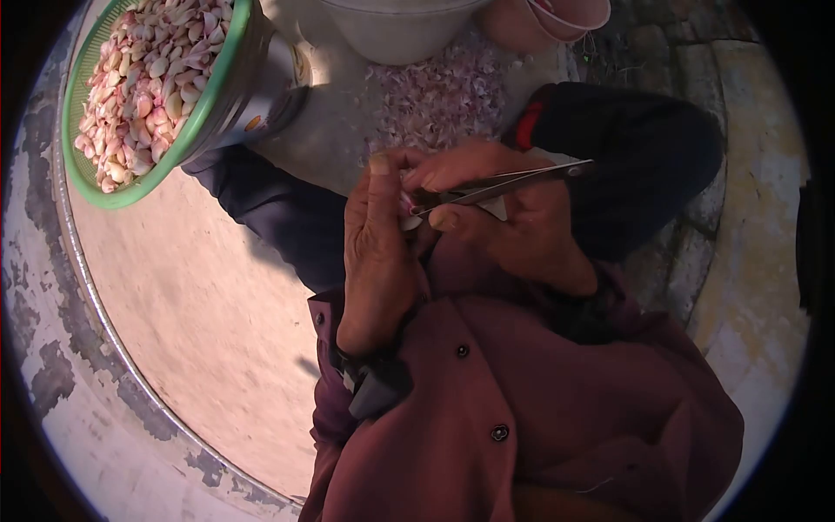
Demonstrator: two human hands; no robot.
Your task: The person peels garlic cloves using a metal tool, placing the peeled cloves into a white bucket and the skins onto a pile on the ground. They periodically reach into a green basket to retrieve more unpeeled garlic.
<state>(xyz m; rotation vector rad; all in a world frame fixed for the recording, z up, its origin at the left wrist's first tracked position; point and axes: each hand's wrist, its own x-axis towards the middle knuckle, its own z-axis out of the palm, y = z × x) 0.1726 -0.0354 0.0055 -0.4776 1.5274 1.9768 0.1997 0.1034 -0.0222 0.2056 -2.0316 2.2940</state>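
Observation:
My left hand (380, 235) is closed around a pinkish-white garlic clove (409, 205), mostly covered by the fingers. In my right hand (513, 204) is a slim, tweezer-like metal tool (522, 177), gripped between thumb and fingers. Its narrow tip meets the clove, while the other end points right, past the knuckles. A pale flat piece below the tool is partly covered by the right hand, and I cannot make out what it is. Both hands are close together above my lap.
A green-rimmed basket (204, 113) heaped with garlic cloves (143, 91) stands at upper left, atop a bucket-like container (278, 91). Papery garlic skins (439, 100) litter the ground between my knees. Behind them are a large pale basin (404, 30) and a pink container (570, 22).

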